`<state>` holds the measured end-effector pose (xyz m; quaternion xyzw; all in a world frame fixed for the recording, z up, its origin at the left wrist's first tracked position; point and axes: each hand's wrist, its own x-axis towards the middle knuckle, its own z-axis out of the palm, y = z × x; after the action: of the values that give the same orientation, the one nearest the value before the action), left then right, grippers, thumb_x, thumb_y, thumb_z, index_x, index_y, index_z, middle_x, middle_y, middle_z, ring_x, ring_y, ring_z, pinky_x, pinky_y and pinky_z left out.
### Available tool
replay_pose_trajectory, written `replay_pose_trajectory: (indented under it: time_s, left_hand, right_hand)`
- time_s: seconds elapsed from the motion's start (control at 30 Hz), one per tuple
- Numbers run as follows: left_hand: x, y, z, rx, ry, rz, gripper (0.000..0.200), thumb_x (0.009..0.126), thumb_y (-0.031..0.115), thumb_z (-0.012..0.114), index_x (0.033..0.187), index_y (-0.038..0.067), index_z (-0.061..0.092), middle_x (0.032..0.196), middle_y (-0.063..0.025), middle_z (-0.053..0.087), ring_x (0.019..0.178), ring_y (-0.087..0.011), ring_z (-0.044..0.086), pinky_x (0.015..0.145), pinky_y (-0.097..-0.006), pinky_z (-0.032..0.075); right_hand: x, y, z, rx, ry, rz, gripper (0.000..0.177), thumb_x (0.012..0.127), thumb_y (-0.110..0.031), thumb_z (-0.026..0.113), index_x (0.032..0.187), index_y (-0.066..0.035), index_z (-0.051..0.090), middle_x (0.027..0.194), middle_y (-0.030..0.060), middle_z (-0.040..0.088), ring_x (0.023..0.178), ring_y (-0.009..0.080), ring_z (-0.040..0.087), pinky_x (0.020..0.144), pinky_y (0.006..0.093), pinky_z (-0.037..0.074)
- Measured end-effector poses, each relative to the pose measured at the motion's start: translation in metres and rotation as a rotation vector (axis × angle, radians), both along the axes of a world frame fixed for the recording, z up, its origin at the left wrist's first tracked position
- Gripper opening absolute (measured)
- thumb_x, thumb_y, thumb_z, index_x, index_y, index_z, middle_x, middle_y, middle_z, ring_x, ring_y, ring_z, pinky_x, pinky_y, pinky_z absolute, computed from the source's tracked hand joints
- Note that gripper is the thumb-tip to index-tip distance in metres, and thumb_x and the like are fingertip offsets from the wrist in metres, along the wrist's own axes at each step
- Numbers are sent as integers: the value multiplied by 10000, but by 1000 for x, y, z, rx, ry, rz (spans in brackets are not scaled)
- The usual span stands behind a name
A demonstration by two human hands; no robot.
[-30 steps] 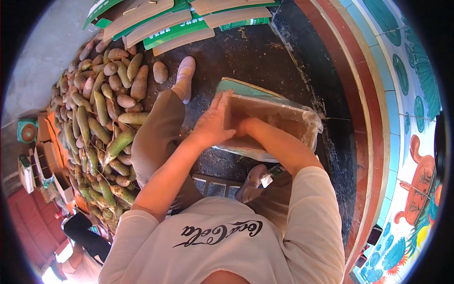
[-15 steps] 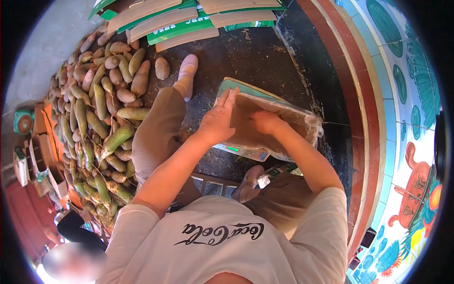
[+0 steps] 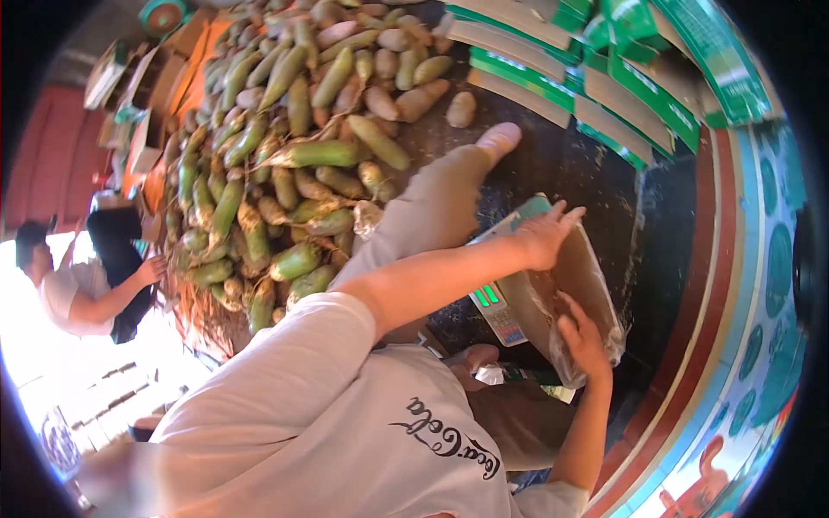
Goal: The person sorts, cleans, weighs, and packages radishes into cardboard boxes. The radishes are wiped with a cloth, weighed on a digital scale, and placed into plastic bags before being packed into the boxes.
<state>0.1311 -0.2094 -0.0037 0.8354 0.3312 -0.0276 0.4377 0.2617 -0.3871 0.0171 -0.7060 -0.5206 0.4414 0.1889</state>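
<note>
An open cardboard box [image 3: 596,274] with a clear plastic liner [image 3: 566,367] sits on a digital scale [image 3: 501,321], whose green display is lit. My left hand [image 3: 544,236] lies over the box's far end, its fingers stretched out and holding nothing. Down at the near end, my right hand [image 3: 584,340] has its fingers apart against the liner. Brown inner walls show between the hands; part of the bottom is hidden.
Left of my leg is a big heap of long green radishes [image 3: 315,155] and rounder brownish roots [image 3: 380,102]. Green-and-brown cartons [image 3: 527,82] are stacked ahead. A co-worker [image 3: 82,289] is at the far left. A tiled wall [image 3: 760,259] runs along the right.
My view has turned left, bringing more of the heap and the co-worker in. My right hand has moved from the box's middle to its near end and spread its fingers. The left stays at the far end.
</note>
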Motion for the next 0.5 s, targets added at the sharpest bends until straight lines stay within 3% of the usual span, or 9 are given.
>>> replay_pose_trajectory:
  time_s: [0.07,0.1,0.2,0.33,0.4,0.47,0.5]
  left_hand:
    - [0,2,0,-136,-75,89,939,692,124,669,1419,127,74,1435,-234,177,1291,-377,285,1044,-400,300]
    - [-7,4,5,-199,-118,128,953,689,160,686,1417,113,73,1427,-248,185,1295,-377,276,1047,-400,294]
    - [-30,6,35,-7,-301,137,978,686,253,701,1411,76,68,1391,-280,224,1280,-389,292,1051,-397,285]
    - [-120,24,72,393,-605,265,668,709,250,673,1286,57,397,1285,-196,425,1203,-344,402,1023,-382,321]
    - [-184,37,71,461,-582,402,435,720,229,642,1102,46,547,1171,-144,534,1129,-303,472,967,-388,380]
    - [-252,52,29,531,-355,501,364,723,233,635,1047,71,593,1071,-141,582,1048,-309,524,903,-392,418]
    - [-288,52,20,453,-156,552,349,730,232,625,1042,79,596,1034,-145,590,1000,-312,544,864,-403,432]
  right_hand:
    - [-25,-9,6,126,-139,28,468,820,-187,607,1236,-24,469,1164,215,544,1119,352,493,923,378,396]
    - [-31,-14,-5,160,-261,19,502,769,-94,639,1235,-35,460,1077,240,569,1037,379,529,858,400,432]
    - [-38,-20,-32,-17,-444,15,387,781,-75,608,1154,-28,514,985,255,582,924,404,556,775,428,452]
    - [-41,-24,-44,163,-417,45,291,789,-51,581,1074,0,550,928,259,586,867,418,559,740,433,452]
    - [-47,-19,-35,161,-423,26,285,789,-39,574,1065,30,555,946,260,592,904,420,560,779,414,448]
    - [-51,-15,-38,176,-452,53,292,797,-50,568,1077,29,549,957,256,593,912,415,562,788,415,444]
    - [-53,-15,-40,179,-464,65,295,801,-55,565,1084,28,547,962,254,593,917,412,563,792,415,442]
